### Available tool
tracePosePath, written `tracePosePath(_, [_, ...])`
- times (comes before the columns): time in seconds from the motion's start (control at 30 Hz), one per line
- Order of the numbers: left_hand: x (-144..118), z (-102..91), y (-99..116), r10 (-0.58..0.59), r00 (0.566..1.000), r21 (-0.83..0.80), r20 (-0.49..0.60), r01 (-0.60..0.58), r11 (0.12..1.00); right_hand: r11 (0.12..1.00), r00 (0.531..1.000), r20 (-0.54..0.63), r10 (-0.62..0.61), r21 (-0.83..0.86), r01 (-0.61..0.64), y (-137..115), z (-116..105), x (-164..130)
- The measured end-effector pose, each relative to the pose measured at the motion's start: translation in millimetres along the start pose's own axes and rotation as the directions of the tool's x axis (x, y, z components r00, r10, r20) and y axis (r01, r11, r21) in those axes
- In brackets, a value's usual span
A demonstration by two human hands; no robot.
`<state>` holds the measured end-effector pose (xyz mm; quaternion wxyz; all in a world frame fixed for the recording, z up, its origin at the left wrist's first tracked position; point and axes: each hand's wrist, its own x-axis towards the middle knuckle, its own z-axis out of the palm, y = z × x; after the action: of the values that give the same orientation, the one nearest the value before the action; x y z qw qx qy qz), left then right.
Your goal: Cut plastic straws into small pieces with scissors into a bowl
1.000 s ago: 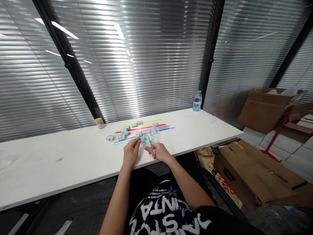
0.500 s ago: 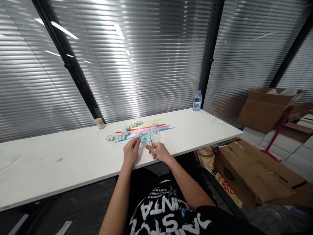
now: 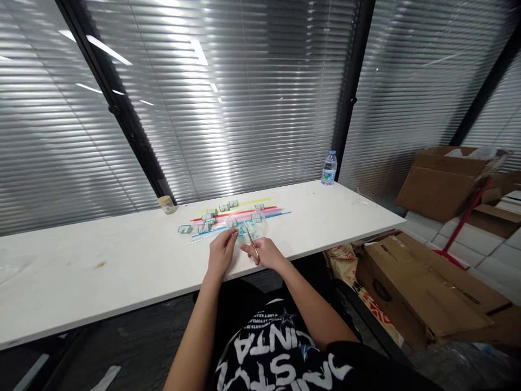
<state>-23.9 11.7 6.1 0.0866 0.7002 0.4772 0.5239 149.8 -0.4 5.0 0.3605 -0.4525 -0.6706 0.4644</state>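
Low over the table's front half, my right hand (image 3: 264,252) is closed round a pair of scissors (image 3: 251,243), blades pointing up and away from me. Just left of it, the fingertips of my left hand (image 3: 222,251) are pinched together close to the blades; what they hold is too small to make out. Beyond both hands is a clear plastic dish (image 3: 260,232) with small blue-green bits in it. Behind the dish lie long thin coloured sticks: a yellow stick (image 3: 258,200), red ones (image 3: 268,208) and a blue one (image 3: 280,214). Several small green-and-white wrapped packets (image 3: 185,229) lie among them.
A lidded jar (image 3: 165,205) stands at the back left of the white table (image 3: 101,282), and a water bottle (image 3: 329,168) at the back right. Cardboard boxes (image 3: 423,288) sit on the floor to the right. Window blinds rise behind the table.
My left hand has moved slightly right, closer to the scissors. The scissor blades have tilted a little to the left and look closer together. The things on the table have not moved.
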Motion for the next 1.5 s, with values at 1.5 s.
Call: tracePosePath(1.5, [1.8,1.5,0.0,-0.024,1.0,0.015,-0.012,0.024,1.0,1.0,1.0,-0.016,-0.027,0.002,0.027,-1.1,0.7,-2.5])
